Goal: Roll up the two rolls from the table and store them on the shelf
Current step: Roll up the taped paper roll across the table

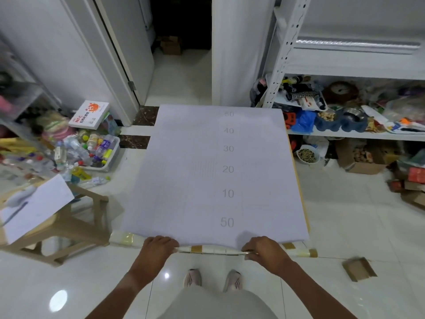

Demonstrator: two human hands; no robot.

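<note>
We see 1 sheet (pixel 213 171) spread flat over the table (pixel 301 203), filling the middle of the frame. Our left hand (pixel 158 246) and right hand (pixel 262 248) sit on its near edge at lower centre. A stool (pixel 69 229) stands at lower left, with a bin of bottles (pixel 99 150) behind it. The shelf (pixel 354 65) rises at upper right, 1 roll (pixel 356 44) lying on it.
</note>
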